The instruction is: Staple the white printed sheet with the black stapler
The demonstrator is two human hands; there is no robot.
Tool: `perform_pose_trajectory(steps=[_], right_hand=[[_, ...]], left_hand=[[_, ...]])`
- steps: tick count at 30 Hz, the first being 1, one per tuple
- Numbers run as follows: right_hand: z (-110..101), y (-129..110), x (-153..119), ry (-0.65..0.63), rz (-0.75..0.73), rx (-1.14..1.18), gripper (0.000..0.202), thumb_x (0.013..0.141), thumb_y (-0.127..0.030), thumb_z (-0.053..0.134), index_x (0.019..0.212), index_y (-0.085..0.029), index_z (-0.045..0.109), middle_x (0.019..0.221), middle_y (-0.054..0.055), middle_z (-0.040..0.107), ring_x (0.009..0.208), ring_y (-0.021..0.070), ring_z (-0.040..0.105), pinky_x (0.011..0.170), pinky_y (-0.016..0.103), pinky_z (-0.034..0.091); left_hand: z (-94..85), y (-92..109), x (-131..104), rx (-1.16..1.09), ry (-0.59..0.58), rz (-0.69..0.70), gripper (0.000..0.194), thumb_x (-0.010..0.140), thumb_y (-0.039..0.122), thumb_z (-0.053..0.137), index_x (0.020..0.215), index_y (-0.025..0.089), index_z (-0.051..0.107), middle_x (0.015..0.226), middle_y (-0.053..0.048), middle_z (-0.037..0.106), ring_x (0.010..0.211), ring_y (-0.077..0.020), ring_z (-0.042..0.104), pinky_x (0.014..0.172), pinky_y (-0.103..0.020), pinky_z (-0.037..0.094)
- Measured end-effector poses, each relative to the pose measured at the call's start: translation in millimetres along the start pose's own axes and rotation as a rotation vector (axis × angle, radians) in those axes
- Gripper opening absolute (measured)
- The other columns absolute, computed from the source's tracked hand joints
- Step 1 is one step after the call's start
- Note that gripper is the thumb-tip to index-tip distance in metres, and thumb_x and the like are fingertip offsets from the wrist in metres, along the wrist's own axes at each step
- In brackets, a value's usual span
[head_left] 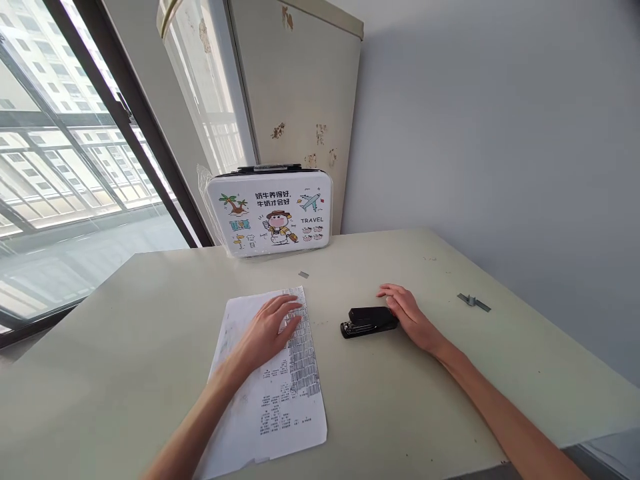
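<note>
Printed paper sheets (295, 427) lie on the pale table, at a slight slant. My left hand (270, 332) rests on their upper part with its fingers somewhat spread, holding nothing. Right of the paper a black stapler (367, 321) lies on the table, its front end pointing left. My right hand (407, 313) is at the stapler's rear end, touching or nearly touching it. The fingers of that hand reach past the stapler on its far side, slightly apart and not wrapped round it.
A white case with cartoon prints (273, 213) stands at the table's far edge, before a worn cabinet (300, 87). A small grey strip (303, 275) lies near the case. A grey metal piece (473, 302) lies at the right. A window (75, 147) is at the left.
</note>
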State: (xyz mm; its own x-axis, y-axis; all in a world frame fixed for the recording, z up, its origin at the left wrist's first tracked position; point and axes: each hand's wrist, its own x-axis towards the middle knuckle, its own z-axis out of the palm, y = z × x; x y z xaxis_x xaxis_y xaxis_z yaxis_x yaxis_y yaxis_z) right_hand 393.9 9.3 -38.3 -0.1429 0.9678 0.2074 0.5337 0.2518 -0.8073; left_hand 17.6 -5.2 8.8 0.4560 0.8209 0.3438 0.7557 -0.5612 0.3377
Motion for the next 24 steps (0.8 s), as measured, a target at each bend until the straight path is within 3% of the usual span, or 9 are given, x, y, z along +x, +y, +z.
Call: perform_pose_trajectory(steps=[5,11,15,21,24], right_hand=[[-6,-8,-2,-0.059,0.02,0.075,0.048,0.106,-0.062,0.032,0.118,-0.032,0.068,0.138,0.004,0.065,0.133,0.0288,0.054,0.115,0.048,0.042],[-10,-14,-2,-0.19,-0.042,-0.001,0.041,0.086,-0.061,0.072,0.112,-0.03,0.072,0.114,0.005,0.072,0.102,0.0272,0.065,0.094,0.041,0.051],[-16,-12,0,-0.167,0.008,0.025,0.041,0.079,-0.06,0.079,0.103,-0.028,0.074,0.104,0.003,0.073,0.096,0.0256,0.065,0.091,0.039,0.05],[-29,-5,2,-0.207,0.111,0.079,0.04,0.076,-0.059,0.082,0.098,-0.028,0.074,0.098,0.002,0.072,0.094,0.0251,0.065,0.087,0.038,0.049],[-30,-5,3,-0.239,0.123,0.092,0.04,0.076,-0.059,0.082,0.099,-0.028,0.072,0.095,0.001,0.07,0.091,0.0241,0.063,0.084,0.037,0.049]], left_hand=[[17.4,43,16,-0.073,-0.009,0.138,0.024,0.105,0.038,0.058,0.123,0.026,0.067,0.132,-0.007,0.069,0.124,-0.0266,0.064,0.107,-0.046,0.051],[50.4,70,39,-0.069,-0.048,0.117,0.017,0.095,0.033,0.075,0.108,0.023,0.072,0.118,-0.006,0.074,0.114,-0.0287,0.067,0.099,-0.046,0.052],[52.4,67,42,-0.065,-0.041,0.108,0.01,0.097,0.031,0.072,0.101,0.023,0.072,0.111,-0.005,0.076,0.109,-0.028,0.067,0.094,-0.044,0.053],[27.4,46,30,-0.094,-0.089,0.162,0.02,0.1,0.043,0.067,0.107,0.025,0.072,0.117,-0.005,0.074,0.111,-0.0259,0.066,0.1,-0.042,0.051],[18.5,27,39,-0.025,-0.09,0.151,0.027,0.104,0.049,0.06,0.116,0.026,0.07,0.122,-0.004,0.073,0.115,-0.0235,0.066,0.103,-0.038,0.05]])
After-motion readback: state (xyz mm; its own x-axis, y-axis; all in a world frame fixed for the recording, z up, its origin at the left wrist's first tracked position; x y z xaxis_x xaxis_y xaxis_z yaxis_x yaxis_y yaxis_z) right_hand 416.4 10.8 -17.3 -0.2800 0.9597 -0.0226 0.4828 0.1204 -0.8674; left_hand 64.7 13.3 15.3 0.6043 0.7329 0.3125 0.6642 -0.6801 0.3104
